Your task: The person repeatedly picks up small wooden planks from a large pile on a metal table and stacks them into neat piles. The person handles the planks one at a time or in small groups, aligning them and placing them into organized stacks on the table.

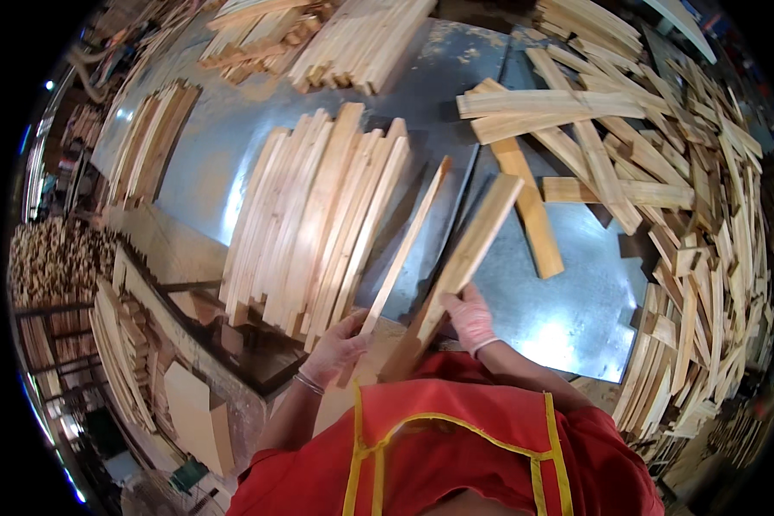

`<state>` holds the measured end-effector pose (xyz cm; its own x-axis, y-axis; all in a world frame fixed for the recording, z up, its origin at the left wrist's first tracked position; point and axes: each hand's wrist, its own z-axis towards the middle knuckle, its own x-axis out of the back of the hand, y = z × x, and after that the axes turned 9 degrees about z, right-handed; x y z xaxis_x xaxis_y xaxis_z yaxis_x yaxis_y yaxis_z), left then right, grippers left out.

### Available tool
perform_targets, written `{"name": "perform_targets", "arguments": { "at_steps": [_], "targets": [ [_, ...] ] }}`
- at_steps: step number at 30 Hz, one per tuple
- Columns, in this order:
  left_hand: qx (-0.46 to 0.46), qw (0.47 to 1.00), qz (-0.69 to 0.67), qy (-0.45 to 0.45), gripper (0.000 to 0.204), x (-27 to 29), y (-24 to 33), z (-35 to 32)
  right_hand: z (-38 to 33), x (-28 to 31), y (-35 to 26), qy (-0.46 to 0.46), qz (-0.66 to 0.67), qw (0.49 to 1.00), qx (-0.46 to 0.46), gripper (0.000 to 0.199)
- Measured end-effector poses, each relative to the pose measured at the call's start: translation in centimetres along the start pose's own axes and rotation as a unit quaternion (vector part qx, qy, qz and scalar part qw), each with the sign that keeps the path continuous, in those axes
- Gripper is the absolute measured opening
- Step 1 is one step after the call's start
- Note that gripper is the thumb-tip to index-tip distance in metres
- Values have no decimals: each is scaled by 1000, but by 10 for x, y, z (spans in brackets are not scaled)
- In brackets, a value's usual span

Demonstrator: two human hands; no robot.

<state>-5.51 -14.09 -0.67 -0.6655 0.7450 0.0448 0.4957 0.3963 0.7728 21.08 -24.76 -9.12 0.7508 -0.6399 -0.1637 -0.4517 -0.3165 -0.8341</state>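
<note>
My gloved left hand (335, 351) is closed around the near end of a thin wooden strip (411, 241), which points away from me over the metal table. In my gloved right hand (470, 318) is a wider wooden board (473, 245), gripped along its right side and tilted up to the right. The two pieces are apart at their far ends, and the board's near end reaches down in front of my red apron. Just left of the strip lies a row of wooden strips (310, 215) set side by side on edge, their near ends uneven.
A loose, crisscrossed heap of boards (611, 163) covers the right side of the metal table (439, 77). More stacked strips (361, 43) lie at the far side, with a smaller bundle (153, 142) at the left. Cut pieces fill a rack (56, 262) at far left.
</note>
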Motion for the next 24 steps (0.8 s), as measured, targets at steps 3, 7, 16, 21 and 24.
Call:
{"name": "perform_targets", "arguments": {
  "at_steps": [3,7,16,21,24],
  "targets": [
    [-67,931,340,112,70,17,18,6,10,-67,-41,-96,-235,964,-81,51],
    [-128,659,614,415,81,56,22,43,54,-97,-23,-317,-485,789,203,43],
    [-161,934,183,262,74,4,52,84,9,-33,-82,-166,-100,981,20,73],
    [-232,903,361,-2,88,-149,146,79,8,58,-131,-112,-498,834,208,43],
    [-326,851,406,74,92,-161,153,139,39,195,-214,90,-96,976,172,25]
  ]
}}
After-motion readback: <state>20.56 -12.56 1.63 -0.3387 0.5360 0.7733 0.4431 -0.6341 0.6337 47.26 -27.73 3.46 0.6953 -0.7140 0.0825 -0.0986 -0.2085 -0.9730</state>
